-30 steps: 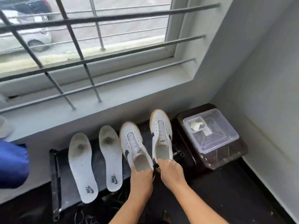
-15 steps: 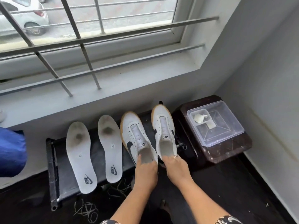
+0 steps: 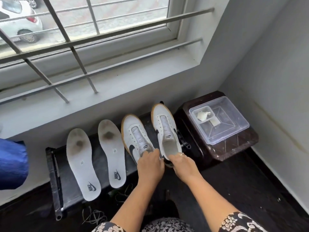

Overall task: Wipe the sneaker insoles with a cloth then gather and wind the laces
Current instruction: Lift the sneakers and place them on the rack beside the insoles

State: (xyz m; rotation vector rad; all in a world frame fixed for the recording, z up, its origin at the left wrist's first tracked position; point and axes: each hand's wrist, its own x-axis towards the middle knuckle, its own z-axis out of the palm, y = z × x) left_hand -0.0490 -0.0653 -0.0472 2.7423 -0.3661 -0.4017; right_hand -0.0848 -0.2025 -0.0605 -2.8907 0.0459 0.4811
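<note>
- On black desk (image 3: 61, 168) below window sill: two white sneakers side by side, toes toward wall, heels toward person.
- Left hand (image 3: 150, 164) on heel end of left sneaker (image 3: 135, 136); fingers (image 3: 150, 154) bent over rear rim of its opening, gripping there, heel hidden under palm.
- Right hand (image 3: 183, 164) on heel end of right sneaker (image 3: 164, 126); fingers curled round rear rim, holding it, ring (image 3: 182, 154) on one finger.
- Hands just beside each other, close together between the two heels.
- Both sneakers without laces in eyelets; pale inside of right sneaker open to view.
- Left of sneakers, same desk: left insole (image 3: 82, 163) and right insole (image 3: 111, 153), flat, logo ends toward person, dark stains near toe ends.
- Left insole overhanging desk's near edge; right insole near left hand, not touching; neither insole under any fingers.
- Laces (image 3: 94, 218) in loose thin tangle on dark floor by desk's near corner, more strands below right insole's end; apart from both hands.
- Blue fabric (image 3: 11, 164) at far left edge, cut off; cannot tell what.
- Right of desk: dark stool (image 3: 234, 148) carrying clear plastic box (image 3: 234, 121), white scraps in its small compartment.
</note>
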